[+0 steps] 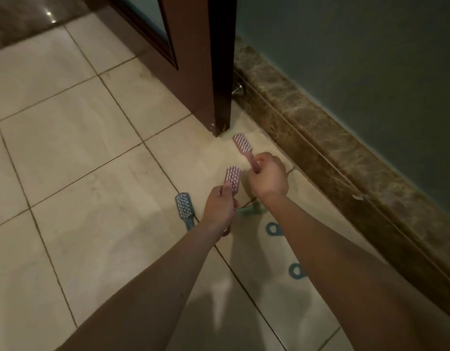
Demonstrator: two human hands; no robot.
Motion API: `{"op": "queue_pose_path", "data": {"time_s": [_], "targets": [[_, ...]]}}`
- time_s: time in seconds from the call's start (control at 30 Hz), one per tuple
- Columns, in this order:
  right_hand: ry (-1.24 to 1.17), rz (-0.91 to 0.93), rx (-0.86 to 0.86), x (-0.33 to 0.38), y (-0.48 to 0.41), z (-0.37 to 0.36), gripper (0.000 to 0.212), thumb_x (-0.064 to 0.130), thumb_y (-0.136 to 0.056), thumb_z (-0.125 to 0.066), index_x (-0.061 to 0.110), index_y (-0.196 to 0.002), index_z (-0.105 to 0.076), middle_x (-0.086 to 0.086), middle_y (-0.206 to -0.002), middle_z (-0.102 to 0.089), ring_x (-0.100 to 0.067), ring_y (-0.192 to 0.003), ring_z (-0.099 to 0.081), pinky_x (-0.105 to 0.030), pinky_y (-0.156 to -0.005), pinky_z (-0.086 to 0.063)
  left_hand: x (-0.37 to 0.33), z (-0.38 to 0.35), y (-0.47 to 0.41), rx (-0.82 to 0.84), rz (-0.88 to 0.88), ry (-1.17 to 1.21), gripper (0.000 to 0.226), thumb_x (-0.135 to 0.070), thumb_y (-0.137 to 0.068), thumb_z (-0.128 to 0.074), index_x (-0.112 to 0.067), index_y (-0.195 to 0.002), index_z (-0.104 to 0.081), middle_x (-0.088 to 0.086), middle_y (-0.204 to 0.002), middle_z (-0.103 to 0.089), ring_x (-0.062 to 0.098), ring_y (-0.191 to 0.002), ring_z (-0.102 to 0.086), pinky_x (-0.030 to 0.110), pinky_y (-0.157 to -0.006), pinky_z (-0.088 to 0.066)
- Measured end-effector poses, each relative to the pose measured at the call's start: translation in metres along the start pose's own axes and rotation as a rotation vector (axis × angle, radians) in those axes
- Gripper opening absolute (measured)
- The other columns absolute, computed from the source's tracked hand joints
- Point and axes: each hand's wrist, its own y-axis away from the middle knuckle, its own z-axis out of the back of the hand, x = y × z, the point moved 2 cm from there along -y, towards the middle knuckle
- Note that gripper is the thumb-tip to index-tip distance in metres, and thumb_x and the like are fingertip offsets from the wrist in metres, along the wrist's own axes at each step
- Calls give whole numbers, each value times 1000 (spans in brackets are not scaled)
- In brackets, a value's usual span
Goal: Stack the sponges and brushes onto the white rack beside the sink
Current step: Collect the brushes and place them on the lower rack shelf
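My left hand (220,207) grips the handle of a pink brush (232,177), its bristled head pointing up and away. Just beyond it, my right hand (269,174) holds a second pink brush (241,143) by the handle, head angled toward the door corner. On the floor left of my left wrist lies a blue brush (184,209), bristles up. Teal handle ends of other brushes (273,229) (297,271) show from under my right forearm, and a teal piece (251,211) lies between my wrists. No rack, sink or sponge is in view.
The floor is beige tile (79,160) with dark grout. A brown door (206,59) stands open just beyond my hands, its bottom corner near the far brush. A marble skirting (333,153) runs along the green wall on the right, with a metal doorstop (238,89).
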Motion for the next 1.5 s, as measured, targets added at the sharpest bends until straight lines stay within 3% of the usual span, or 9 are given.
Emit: {"op": "queue_pose_path", "data": {"time_s": [0.13, 0.5, 0.67, 0.77, 0.83, 0.9, 1.0, 1.33, 1.5], "targets": [[278, 59, 30, 4, -11, -5, 46, 20, -84, -62, 15, -127, -50, -12, -128, -51, -30, -123, -44, -41, -99, -41, 4, -1, -1, -18, 20, 23, 38, -35, -104, -27, -8, -102, -53, 3, -74, -54, 15, -56, -47, 27, -54, -38], [286, -42, 201, 8, -11, 2, 26, 19, -94, -53, 10, -118, -51, -14, -120, -59, -31, -113, -58, -35, -83, -45, 0, -8, -4, -110, 29, 66, 33, -34, -104, -28, -12, -95, -52, 4, -76, -55, 15, -54, -46, 27, -51, -36], [-161, -115, 224, -1, 19, -2, 26, 28, -100, -40, 8, -113, -52, -16, -114, -60, -34, -107, -59, -36, -83, -45, -4, -13, -9, -134, 25, 50, 38, -34, -103, -29, -6, -103, -55, 9, -78, -53, 19, -59, -46, 28, -53, -35], [-432, -207, 233, -6, 44, 5, 22, 28, -101, -40, 13, -111, -52, -12, -106, -61, -31, -103, -60, -43, -90, -49, -12, -21, 1, -129, 15, 56, 43, -33, -103, -30, 2, -112, -54, 12, -84, -53, 23, -72, -47, 38, -66, -40], [-528, -252, 215, -4, 64, 21, 14, 25, -102, -39, 17, -105, -49, -7, -98, -59, -27, -96, -60, -41, -88, -48, -23, -25, 22, -114, 28, 76, 40, -33, -103, -31, -1, -106, -54, 11, -81, -53, 23, -66, -46, 37, -62, -41], [-528, -277, 180, 2, 87, 45, 16, 23, -103, -37, 15, -100, -50, -6, -90, -60, -26, -89, -60, -39, -80, -47, -39, -27, 51, -85, 43, 88, 34, -34, -103, -31, -6, -97, -50, 8, -71, -50, 20, -53, -42, 30, -53, -36], [-530, -323, 138, 22, 125, 92, 18, 22, -101, -38, 14, -94, -52, -8, -86, -61, -26, -84, -59, -38, -74, -45, -70, -20, 103, -69, 64, 52, 30, -33, -102, -32, -9, -93, -47, 5, -69, -50, 18, -52, -42, 29, -53, -34], [-648, -522, 19, 131, 237, 309, 22, 21, -101, -35, 14, -87, -51, -12, -81, -59, -25, -75, -54, -48, -78, -46, -251, 15, 288, 104, 55, -69, 27, -32, -102, -32, -11, -96, -48, 3, -68, -48, 15, -50, -38, 28, -50, -32], [-750, -622, -87, 188, 285, 422, 23, 19, -100, -36, 7, -96, -55, -17, -91, -64, -35, -81, -58, -49, -79, -48, -363, 16, 382, 204, 33, -77, 27, -31, -102, -32, -10, -91, -46, 3, -63, -45, 13, -46, -35, 26, -47, -29]]}}
